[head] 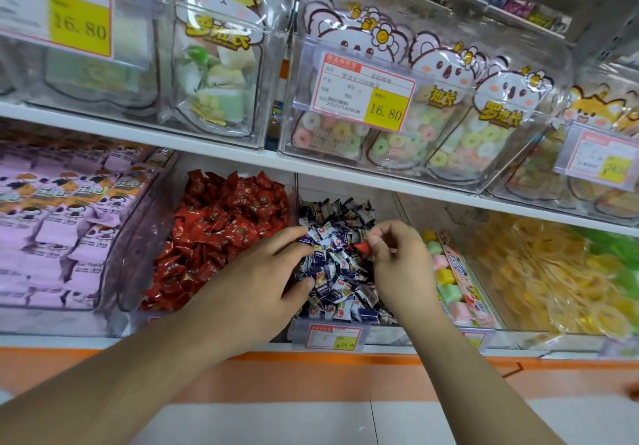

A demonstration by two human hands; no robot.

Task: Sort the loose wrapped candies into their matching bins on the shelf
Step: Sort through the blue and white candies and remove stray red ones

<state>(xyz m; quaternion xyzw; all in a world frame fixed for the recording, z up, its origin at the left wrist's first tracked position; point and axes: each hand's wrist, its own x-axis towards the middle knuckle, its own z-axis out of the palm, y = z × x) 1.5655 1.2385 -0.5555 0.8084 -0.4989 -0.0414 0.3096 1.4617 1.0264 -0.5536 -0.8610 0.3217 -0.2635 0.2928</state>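
Red candy (361,247) pinched by right hand (401,264) fingers, left hand (266,282) fingers spread (seemingly flat) on blue-white candies (340,271)

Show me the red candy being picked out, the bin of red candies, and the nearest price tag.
red candy (361,247), head view, its visible tip.
red candy bin (221,233), head view, middle of pile.
price tag (333,336), head view, label centre.

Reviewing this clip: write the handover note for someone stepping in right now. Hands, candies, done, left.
Right hand: pinches a red candy over the blue bin.
Left hand: fingers rest in the blue candies, holding nothing visible.
Red bin sits immediately left of the blue one.
Done: one stray red candy picked out.
Left: drop it in the red bin, then check the blue bin for more strays; none other is plainly visible.
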